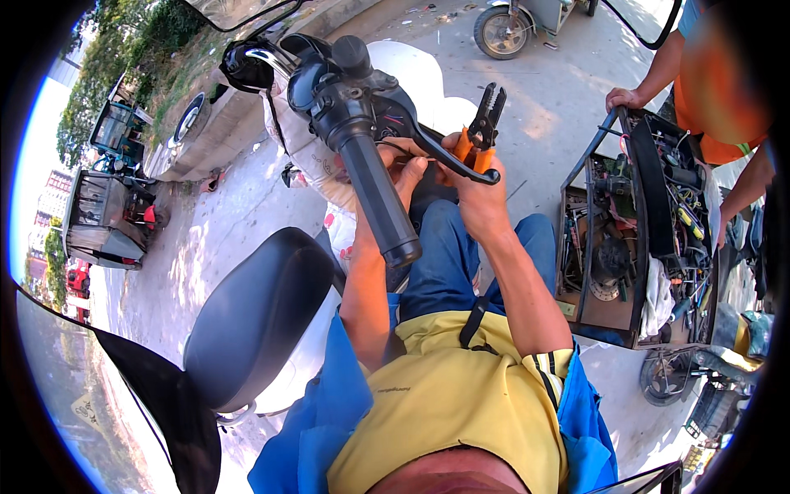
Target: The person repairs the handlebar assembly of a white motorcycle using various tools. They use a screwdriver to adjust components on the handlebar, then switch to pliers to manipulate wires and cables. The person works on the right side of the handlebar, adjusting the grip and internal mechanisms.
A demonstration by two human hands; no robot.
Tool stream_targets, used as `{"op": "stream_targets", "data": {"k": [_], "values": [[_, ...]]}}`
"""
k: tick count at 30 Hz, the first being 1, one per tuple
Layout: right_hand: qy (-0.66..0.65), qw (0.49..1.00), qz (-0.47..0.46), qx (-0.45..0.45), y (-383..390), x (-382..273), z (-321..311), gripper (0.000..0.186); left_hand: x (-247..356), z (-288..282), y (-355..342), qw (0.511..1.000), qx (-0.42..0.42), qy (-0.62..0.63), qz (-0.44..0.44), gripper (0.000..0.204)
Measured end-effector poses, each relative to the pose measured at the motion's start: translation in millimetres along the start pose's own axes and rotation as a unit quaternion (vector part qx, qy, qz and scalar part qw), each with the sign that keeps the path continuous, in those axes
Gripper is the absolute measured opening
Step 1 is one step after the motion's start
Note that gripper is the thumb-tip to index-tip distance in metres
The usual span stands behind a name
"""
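My right hand (pixel 480 202) is closed round orange-handled wire strippers (pixel 487 119), their black jaws pointing up and away. Beside it, my left hand (pixel 405 174) pinches a thin dark wire (pixel 392 146), partly hidden behind the handlebar. Both hands are close together under a black brake lever (pixel 444 155). In front of my left hand lies the ribbed black handlebar grip (pixel 378 198), with its switch housing (pixel 333 90) further up. Some thin wires show in the gap between grip and lever; their ends are hidden.
A black scooter seat (pixel 259 317) is at the left. On the right stands an open metal toolbox (pixel 638 247) crammed with tools, a white cloth and parts. Another person's hand (pixel 625 99) rests on its far edge. Parked three-wheelers (pixel 107 218) stand beyond, at the left.
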State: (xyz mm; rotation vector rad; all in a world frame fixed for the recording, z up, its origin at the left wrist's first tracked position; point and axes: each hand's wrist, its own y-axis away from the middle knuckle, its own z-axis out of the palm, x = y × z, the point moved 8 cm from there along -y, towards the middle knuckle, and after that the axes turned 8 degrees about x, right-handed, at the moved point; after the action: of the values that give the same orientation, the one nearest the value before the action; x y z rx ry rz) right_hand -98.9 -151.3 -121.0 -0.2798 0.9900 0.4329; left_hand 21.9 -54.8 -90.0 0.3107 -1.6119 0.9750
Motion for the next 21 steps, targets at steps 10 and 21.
{"op": "stream_targets", "data": {"k": [10,21], "values": [[0.004,0.996,-0.092,-0.010,-6,-13,3,0.019,11,3,0,0.996,-0.031,-0.089,-0.005,0.015],[-0.015,0.999,-0.032,0.005,3,-10,10,0.021,-4,-2,6,0.995,0.063,0.042,-0.066,0.012]]}}
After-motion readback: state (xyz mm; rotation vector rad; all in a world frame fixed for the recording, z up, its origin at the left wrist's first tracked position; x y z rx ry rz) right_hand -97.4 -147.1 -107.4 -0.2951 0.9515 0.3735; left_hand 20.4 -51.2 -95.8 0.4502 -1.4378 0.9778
